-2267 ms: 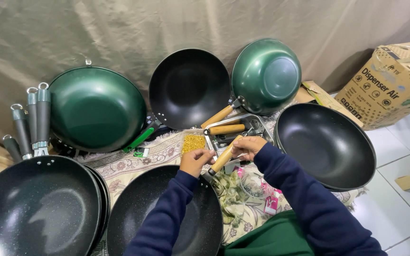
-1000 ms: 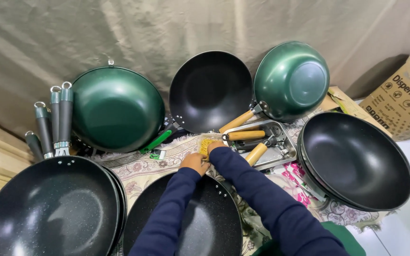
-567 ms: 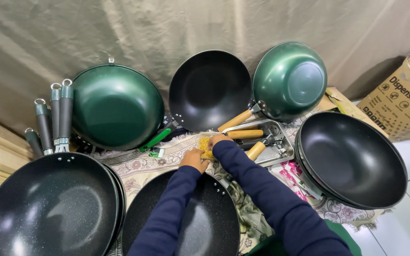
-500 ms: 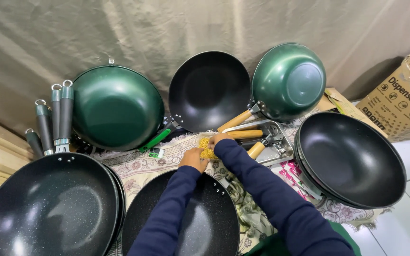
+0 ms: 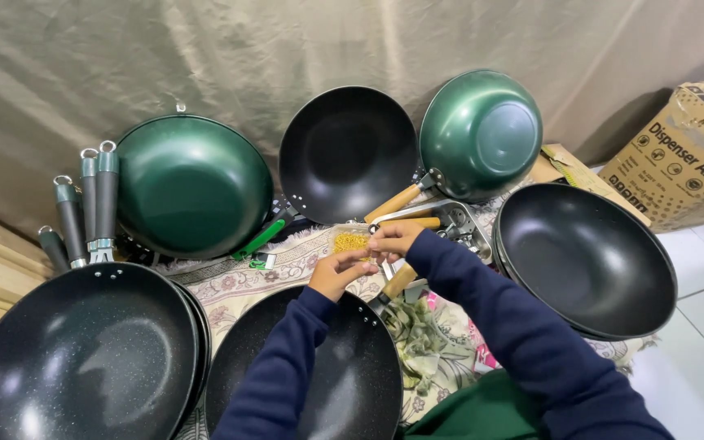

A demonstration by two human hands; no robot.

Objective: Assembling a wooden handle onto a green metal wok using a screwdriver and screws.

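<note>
My left hand (image 5: pixel 338 271) and my right hand (image 5: pixel 394 237) meet over a small clear bag of yellow bits (image 5: pixel 351 242), fingers pinched on its edges. Both arms wear dark blue sleeves. Under my left forearm lies a black wok (image 5: pixel 319 383) whose wooden handle (image 5: pixel 398 281) points up toward my hands. Just beyond the bag lies a metal tray (image 5: pixel 452 220) with another wooden handle in it.
Green woks (image 5: pixel 191 186) (image 5: pixel 480 133) and a black wok (image 5: pixel 346 152) lean on the beige cloth backdrop. Stacked black woks (image 5: pixel 75 358) sit at left, a large black wok (image 5: pixel 584 257) at right. Grey handles (image 5: pixel 83 208) stand left; a cardboard box (image 5: pixel 682 159) far right.
My right hand came in from the wooden handle to join the left on the small bag. The view has shifted slightly; the woks stay put.
</note>
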